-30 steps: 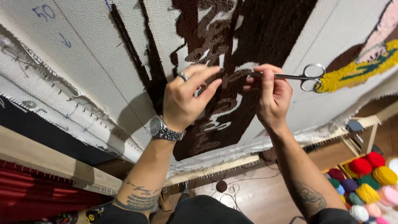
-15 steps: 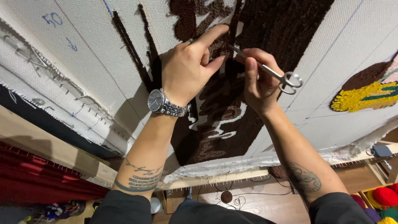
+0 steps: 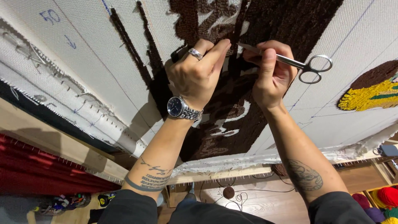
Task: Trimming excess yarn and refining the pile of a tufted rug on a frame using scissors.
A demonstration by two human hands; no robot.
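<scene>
A white backing cloth [image 3: 103, 79] stretched on a wooden frame [image 3: 62, 141] fills my view, with dark brown tufted pile [image 3: 257, 25] worked down its middle and a yellow patch [image 3: 369, 93] off to the right. Below the frame I see the floor and balls of coloured yarn [image 3: 383, 199] in the corner.

My left hand [image 3: 197, 74], with a ring and a wristwatch [image 3: 182, 108], is pinched thumb to forefinger right at the brown pile; its grip looks clenched on a tuft or strand, though I cannot make out the strand itself. My right hand [image 3: 269, 72] has its grip grasping the scissors [image 3: 298, 64] along the shank, the finger loops sticking out free to the right, the blades aimed left toward the left fingertips.

The risk I judge here: the blade tips sit just beside my left fingertips, nearly touching, so a slip could nick a finger or snip neighbouring loops and leave a bald spot. Holding the scissors by the shank rather than the loops also gives poorer control of the cut.

The scissors lie inside the right grip, tips meeting the left pinch over the brown pile.
</scene>
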